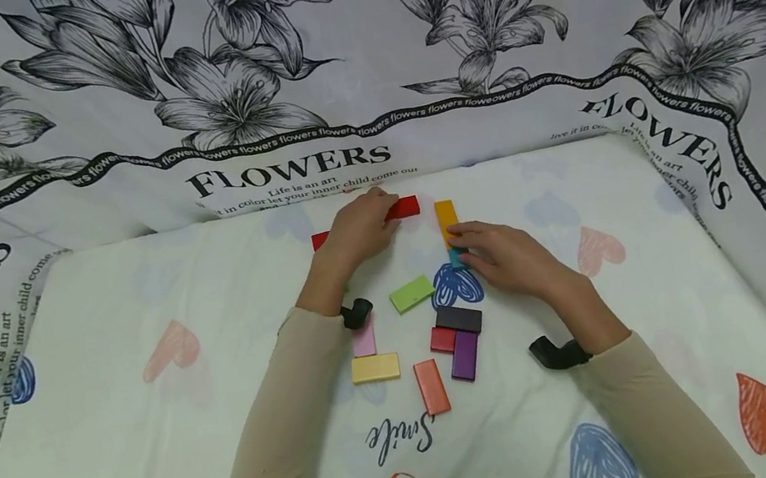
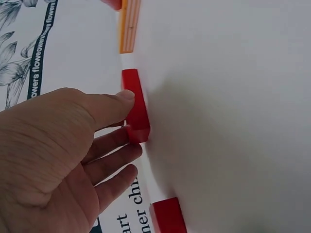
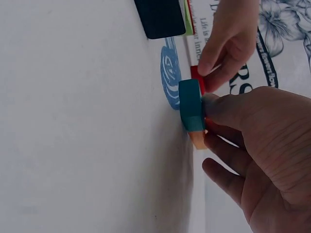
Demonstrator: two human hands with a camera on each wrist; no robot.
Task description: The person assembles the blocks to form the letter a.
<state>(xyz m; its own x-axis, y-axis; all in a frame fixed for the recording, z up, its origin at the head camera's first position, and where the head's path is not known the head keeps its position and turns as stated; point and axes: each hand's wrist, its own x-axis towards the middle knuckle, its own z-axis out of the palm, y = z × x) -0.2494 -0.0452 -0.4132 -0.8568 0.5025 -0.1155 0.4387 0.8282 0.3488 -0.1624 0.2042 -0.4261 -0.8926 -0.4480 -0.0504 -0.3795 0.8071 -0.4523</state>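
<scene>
My left hand pinches a red block between thumb and fingers near the far edge of the bed-like surface. A second red block lies to its left, partly covered by the hand in the head view. My right hand pinches a teal block, thumb on its side. An orange block stretches beyond the teal one, in line with it and right at its end. In the left wrist view, the orange block shows striped grooves and stands a short gap from the held red block.
Nearer the body lie a green block, a pink block, a yellow block and a coral block. A black block overlaps a small red block and a purple block. Flower-printed cloth rises behind.
</scene>
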